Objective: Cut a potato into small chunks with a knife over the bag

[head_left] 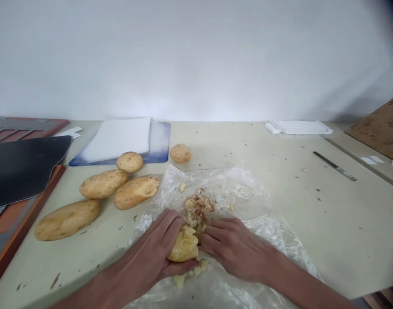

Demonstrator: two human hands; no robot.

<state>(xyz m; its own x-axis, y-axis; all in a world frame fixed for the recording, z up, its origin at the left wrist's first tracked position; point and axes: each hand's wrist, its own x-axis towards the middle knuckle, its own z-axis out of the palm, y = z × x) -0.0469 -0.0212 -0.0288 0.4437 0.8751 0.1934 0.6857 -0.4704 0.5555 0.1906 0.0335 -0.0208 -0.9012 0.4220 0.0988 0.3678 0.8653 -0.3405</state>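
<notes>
The left hand (pixel 159 240) grasps a ragged potato (pixel 182 246); the right hand's (pixel 233 246) fingers curl just beside its broken side, and whether they pinch something I cannot tell. Around the fingers, potato bits (pixel 199 206) lie on clear plastic sheet (pixel 280 253); this potato seems partly broken down. Farther left and beyond, one partly bared potato (pixel 136 192) and four whole potatoes (pixel 103 183) seem left. No writing is readable.

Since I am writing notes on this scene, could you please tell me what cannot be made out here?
- Head view: whatever the right hand may grip; its curled fingers hide it.
- Head view: the held potato's left end; the left hand covers it.
- Head view: full extent of the black sheet and brown board; cut off by the left and right edges.
- Head view: what the dark specks are; too small.
</notes>
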